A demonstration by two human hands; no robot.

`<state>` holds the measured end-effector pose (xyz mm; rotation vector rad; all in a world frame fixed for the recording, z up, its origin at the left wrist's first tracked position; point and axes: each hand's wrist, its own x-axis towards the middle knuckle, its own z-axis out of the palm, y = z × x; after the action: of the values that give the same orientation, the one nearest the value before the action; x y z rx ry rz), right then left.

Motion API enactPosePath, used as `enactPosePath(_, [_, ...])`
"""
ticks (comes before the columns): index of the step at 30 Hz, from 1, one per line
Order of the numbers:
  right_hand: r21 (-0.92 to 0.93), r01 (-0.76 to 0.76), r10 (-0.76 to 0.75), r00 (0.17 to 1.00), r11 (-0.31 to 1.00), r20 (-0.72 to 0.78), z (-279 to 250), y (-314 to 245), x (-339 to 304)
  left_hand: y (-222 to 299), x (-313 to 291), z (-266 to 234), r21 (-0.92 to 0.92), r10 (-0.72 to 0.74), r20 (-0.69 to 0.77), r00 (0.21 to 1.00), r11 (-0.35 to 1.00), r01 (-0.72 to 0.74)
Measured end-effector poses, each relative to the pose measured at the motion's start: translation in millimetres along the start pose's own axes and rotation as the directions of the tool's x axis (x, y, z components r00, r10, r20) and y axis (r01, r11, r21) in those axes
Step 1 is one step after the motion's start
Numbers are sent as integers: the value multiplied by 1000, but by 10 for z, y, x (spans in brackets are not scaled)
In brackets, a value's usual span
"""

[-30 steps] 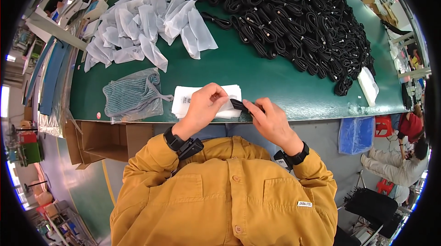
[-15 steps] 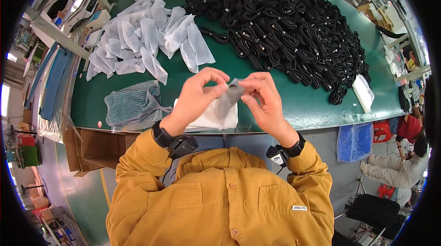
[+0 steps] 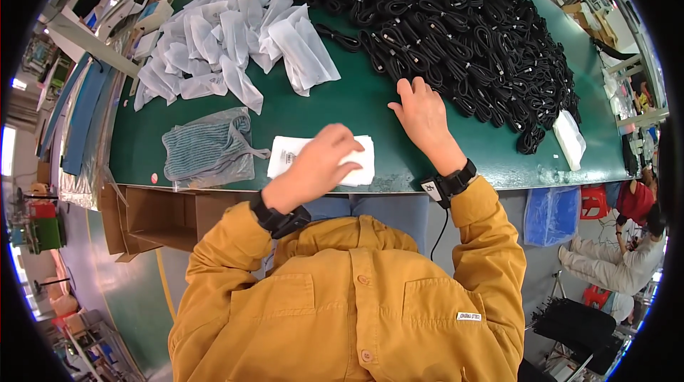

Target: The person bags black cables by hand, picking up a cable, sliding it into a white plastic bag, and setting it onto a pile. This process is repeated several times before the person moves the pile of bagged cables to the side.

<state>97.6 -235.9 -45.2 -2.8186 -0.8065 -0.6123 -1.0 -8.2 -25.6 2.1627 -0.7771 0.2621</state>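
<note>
My left hand (image 3: 319, 162) is held over a small stack of white bags (image 3: 360, 167) at the table's near edge, thumb and fingers apart, nothing seen in it. Further right, my right hand (image 3: 424, 117) reaches forward with its fingers apart. Its fingertips are at the near edge of a large heap of coiled black cables (image 3: 442, 40), and I cannot tell whether they touch one. At the left lies a pile of frosted, filled plastic bags (image 3: 231, 36).
A blue-grey ribbed knit item in a clear bag (image 3: 210, 148) lies left of the stack. A white packet (image 3: 568, 138) is by the heap's right end. Below the green table (image 3: 285, 120) are a cardboard box (image 3: 164, 218) and a blue bin (image 3: 550, 214). A person (image 3: 613, 261) sits at right.
Both hands were pinching a greyish bag between them; it is no longer there. The left hand has lowered to the white stack, while the right has moved forward to the cables.
</note>
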Motion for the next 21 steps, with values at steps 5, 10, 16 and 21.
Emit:
enactPosePath(5, [279,-267,233,961,922,152,-33,-36,-219,-56,-171,274,74,-113,91,989,992,107])
enactPosePath(10, [692,-433,357,896,577,264,-44,-30,-684,-59,-190,330,41,-135,-49,990,990,137])
enactPosePath(16, [688,-100,161,987,719,-24,-547,-388,-878,-2,-183,246,-322,-445,15,895,846,426])
enactPosePath(21, [501,2,-29,999,865,45,-662,-433,-940,-27,-164,191,-404,-463,19,886,807,430])
